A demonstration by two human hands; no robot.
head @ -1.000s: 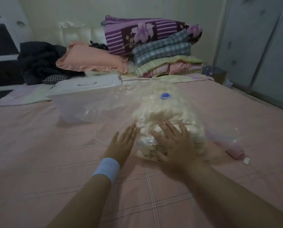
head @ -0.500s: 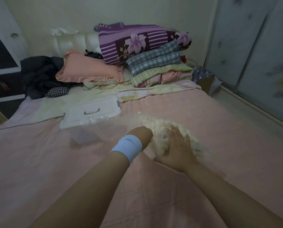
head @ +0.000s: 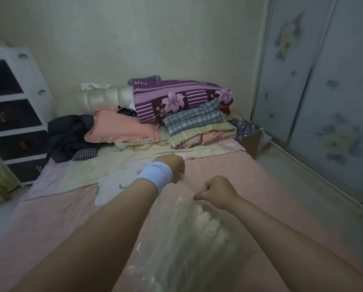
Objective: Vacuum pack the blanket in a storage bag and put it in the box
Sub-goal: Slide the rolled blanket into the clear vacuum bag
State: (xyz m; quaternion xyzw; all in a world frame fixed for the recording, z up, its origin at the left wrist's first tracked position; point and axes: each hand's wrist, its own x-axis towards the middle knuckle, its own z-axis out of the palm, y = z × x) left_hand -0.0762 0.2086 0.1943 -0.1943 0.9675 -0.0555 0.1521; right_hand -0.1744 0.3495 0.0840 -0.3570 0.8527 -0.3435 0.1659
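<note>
As you hold the clear plastic storage bag [head: 187, 245] over the pink bed [head: 49, 224], your left hand [head: 174, 167] and right hand [head: 216, 191] grip its top edge.
Both fists are curled tight; the cream fluffy blanket [head: 208, 220] inside hangs at lower centre.

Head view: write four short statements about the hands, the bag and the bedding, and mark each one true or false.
1. The left hand and the right hand both grip the clear storage bag. True.
2. The pale wristband is worn on the right arm. False: it sits just behind the left hand.
3. A white blanket shows through the storage bag. True.
4. The peach pillow lies on the floor. False: it lies on the bed, near the headboard.
</note>
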